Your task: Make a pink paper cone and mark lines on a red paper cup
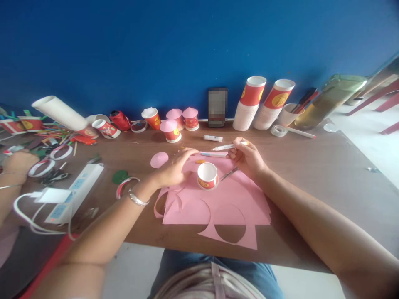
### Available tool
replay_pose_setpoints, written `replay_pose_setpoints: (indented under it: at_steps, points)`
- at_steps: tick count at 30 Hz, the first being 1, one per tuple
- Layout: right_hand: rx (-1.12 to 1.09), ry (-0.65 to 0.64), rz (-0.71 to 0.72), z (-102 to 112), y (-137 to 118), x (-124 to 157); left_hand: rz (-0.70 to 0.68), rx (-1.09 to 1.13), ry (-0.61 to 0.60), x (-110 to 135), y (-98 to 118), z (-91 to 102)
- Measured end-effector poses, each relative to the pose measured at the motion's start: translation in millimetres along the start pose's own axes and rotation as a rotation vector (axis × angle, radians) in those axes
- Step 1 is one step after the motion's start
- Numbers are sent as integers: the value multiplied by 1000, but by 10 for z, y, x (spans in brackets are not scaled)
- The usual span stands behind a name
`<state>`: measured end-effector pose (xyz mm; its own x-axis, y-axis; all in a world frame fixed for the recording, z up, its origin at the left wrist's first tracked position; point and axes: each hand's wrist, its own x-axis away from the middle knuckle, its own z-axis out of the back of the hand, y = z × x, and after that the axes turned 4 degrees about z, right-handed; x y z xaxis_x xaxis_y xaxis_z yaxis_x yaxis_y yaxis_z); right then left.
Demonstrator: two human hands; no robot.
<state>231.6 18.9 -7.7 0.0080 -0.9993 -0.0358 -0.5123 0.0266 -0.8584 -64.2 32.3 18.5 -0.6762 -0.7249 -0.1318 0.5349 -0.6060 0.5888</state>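
Paper [187,214] in pink sheets lies at the lower centre of the frame on the brown table [311,187], with cut-out loops of pink scrap [251,236] along its near edge. My right hand [247,157], right of centre, grips a white pen [222,147] pointing left. A pale blue pen [213,154] lies just below it, its right end by my fingers; I cannot tell whether I hold that one too. My left hand [176,168], left of centre, is open with nothing in its grasp, fingers stretched towards the blue pen's left end; whether they touch it I cannot tell.

Between my hands, near the middle of the frame, a short paper cup [208,180] stands upright on the pink sheets, white inside, with a red and yellow band. Scissors [229,173] lie just right of it, and a small orange piece [200,162] lies above it. A pink cone [159,160] sits beyond my left wrist. Upper centre, three cups wear pink cone tops [173,113]. Another person's hand [20,162] shows at the left edge.
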Motion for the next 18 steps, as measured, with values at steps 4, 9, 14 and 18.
replay_pose_setpoints:
  at_steps: [4,9,14,18]
  points:
    - [-5,-25,-9,-27,14,18,55,170,-184,57,258,-32]
    - [-8,-26,20,-17,25,6,194,602,-107,-83,409,-244]
    - [55,8,101,23,9,-20,294,1046,10,-167,377,-402]
    - [138,-1,116,8,34,-6,345,1127,34,-167,392,-496]
